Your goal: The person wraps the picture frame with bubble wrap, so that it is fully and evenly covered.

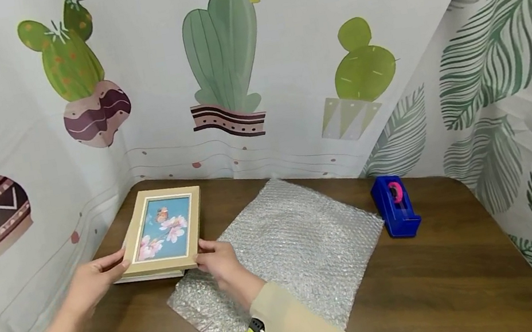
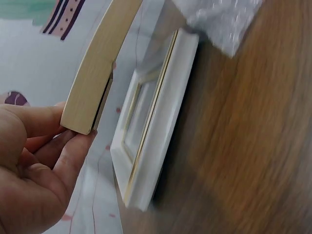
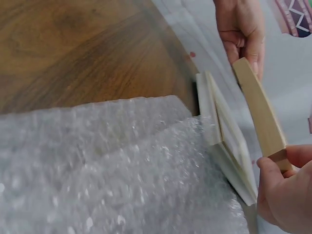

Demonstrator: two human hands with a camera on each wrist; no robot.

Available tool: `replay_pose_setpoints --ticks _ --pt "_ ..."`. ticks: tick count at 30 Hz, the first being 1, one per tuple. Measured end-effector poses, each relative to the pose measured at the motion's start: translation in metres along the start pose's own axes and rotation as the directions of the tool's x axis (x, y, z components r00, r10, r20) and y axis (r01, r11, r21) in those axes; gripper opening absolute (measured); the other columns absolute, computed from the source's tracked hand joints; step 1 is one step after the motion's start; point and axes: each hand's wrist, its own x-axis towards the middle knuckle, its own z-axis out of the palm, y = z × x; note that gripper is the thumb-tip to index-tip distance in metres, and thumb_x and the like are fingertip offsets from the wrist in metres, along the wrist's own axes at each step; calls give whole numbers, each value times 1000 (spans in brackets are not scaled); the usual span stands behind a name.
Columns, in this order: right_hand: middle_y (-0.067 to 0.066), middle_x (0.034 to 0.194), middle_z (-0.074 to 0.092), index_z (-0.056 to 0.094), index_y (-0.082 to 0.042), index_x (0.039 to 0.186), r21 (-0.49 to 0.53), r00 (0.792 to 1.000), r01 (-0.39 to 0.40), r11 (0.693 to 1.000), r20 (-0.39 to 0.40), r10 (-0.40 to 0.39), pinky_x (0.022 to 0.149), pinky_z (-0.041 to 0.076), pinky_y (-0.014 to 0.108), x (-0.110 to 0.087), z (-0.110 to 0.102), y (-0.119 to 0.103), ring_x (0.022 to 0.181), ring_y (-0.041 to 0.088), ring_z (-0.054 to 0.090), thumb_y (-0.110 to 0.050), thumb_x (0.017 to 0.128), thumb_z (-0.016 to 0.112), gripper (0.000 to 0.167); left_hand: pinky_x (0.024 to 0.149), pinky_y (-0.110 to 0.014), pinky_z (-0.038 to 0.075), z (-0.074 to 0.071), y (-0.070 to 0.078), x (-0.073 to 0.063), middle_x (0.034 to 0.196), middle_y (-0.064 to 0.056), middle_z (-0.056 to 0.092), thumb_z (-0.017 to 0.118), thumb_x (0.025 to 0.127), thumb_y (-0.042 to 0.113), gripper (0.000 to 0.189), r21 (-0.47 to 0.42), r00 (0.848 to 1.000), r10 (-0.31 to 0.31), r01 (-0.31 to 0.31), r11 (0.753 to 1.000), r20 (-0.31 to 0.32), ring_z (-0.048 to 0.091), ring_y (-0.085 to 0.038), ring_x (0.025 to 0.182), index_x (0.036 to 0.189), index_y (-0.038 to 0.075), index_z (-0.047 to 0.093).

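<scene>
The left hand [image 1: 92, 283] pinches the wooden picture frame [image 1: 166, 228] at about 8 o'clock on its rim, thumb and fingers closed from opposite sides, parted only by its thickness. The right hand [image 1: 223, 263] grips the same rim at about 4 o'clock, its fingertips also pressed against it in a pinch.

In the head view the wooden picture frame lies towards 8 o'clock from the middle, its flower picture facing up. Both wrist views show it held clear above a white picture frame [image 2: 161, 122], which rests on the table [image 1: 432, 290]. From the wooden picture frame, a sheet of bubble wrap [image 1: 304, 241] spreads towards 4 o'clock, and a blue tape dispenser [image 1: 403, 217] stands at 3 o'clock, just beside the sheet's corner.
</scene>
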Motion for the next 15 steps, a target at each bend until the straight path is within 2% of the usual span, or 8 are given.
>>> replay_pose_setpoints --ticks 1,3,5,6,8,10,12,15 --pt "21 118 72 60 8 135 -11 1000 1 1000 -1 -1 80 62 27 -2 -3 -1 86 10 69 6 91 67 45 74 -4 39 2 2 -1 143 -31 52 64 101 27 53 -13 1000 -4 3 1000 -2 46 24 95 140 -8 53" --pt "21 120 71 60 8 136 -30 1000 2 1000 -3 -2 79 62 27 -6 -10 -3 86 10 70 5 92 66 45 75 -3 40 8 8 -4 143 -31 52 65 101 26 53 -28 1000 -9 8 1000 -12 48 22 98 140 -8 54" --pt "22 122 71 59 8 137 -41 1000 0 999 -1 0 80 62 26 -10 -17 -6 87 10 71 4 92 66 45 76 -2 38 13 14 -7 144 -30 52 64 101 26 53 -36 1000 -16 16 999 -12 61 0 114 141 -7 53" --pt "22 122 70 59 7 137 -38 1000 -6 999 0 6 80 62 26 -12 -21 -6 87 11 71 4 92 66 45 76 -1 37 15 17 -8 145 -30 51 64 102 26 53 -43 1000 -19 19 999 -6 62 -13 124 141 -7 52" --pt "21 122 69 59 7 137 -37 1000 -11 999 4 11 82 62 27 -16 -28 -7 89 11 71 4 93 66 45 77 0 36 19 22 -11 146 -30 49 63 102 26 53 -47 1000 -24 24 999 6 50 -38 139 143 -6 51" --pt "21 120 69 59 7 137 -32 1000 -12 999 3 12 82 62 27 -19 -34 -7 89 12 72 5 92 66 45 78 0 37 23 27 -13 147 -29 49 62 103 26 52 -56 1000 -23 24 998 17 46 -42 141 143 -6 50" --pt "21 119 68 59 7 137 -27 1000 -15 1000 2 15 83 62 27 -22 -41 -7 91 15 72 5 92 66 46 78 0 39 27 31 -14 147 -27 50 63 102 26 52 -71 1000 -15 16 997 26 58 -24 131 143 -5 51" --pt "23 120 66 58 8 138 -36 1000 -2 999 7 2 87 63 30 -29 -53 -7 97 21 74 5 92 65 47 77 -2 44 34 38 -17 145 -26 52 66 101 24 51 -100 1000 -2 5 995 30 55 12 106 141 -5 53"
